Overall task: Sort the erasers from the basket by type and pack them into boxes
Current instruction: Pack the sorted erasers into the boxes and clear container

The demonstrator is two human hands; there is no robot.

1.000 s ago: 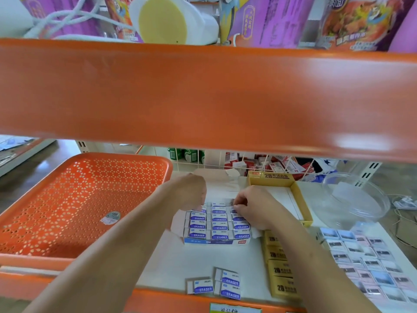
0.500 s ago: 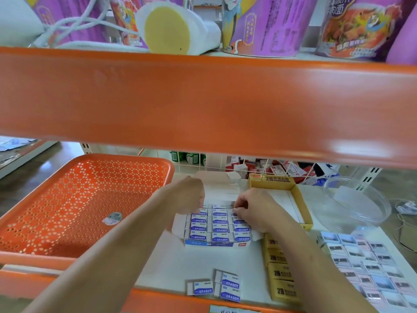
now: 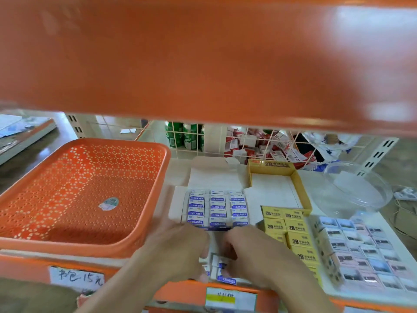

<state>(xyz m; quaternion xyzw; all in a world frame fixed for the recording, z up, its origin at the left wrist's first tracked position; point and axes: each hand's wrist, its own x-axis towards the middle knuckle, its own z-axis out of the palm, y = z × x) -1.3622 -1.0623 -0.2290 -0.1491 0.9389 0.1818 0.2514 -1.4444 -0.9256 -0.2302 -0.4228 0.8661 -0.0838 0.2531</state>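
Observation:
A white open box [image 3: 214, 177] on the shelf holds rows of blue-and-white erasers [image 3: 217, 206]. In front of it, at the shelf's front edge, lie a few loose blue-and-white erasers [image 3: 222, 271]. My left hand [image 3: 178, 251] and my right hand [image 3: 255, 256] curl in on this small cluster from either side, fingertips on the erasers. The orange perforated basket [image 3: 79, 188] at the left holds only a sticker. Yellow 2B erasers [image 3: 293, 229] lie in rows in front of an open yellow box [image 3: 303, 193].
An orange shelf board [image 3: 203, 64] hangs low overhead and blocks the upper view. At the right, a box of pink and blue picture erasers [image 3: 365, 251] and a clear plastic bowl [image 3: 358, 188]. A wire grid [image 3: 191, 136] closes the back.
Both hands have left the back row of the white box and come down to the loose erasers at the front edge. The head has tilted downward.

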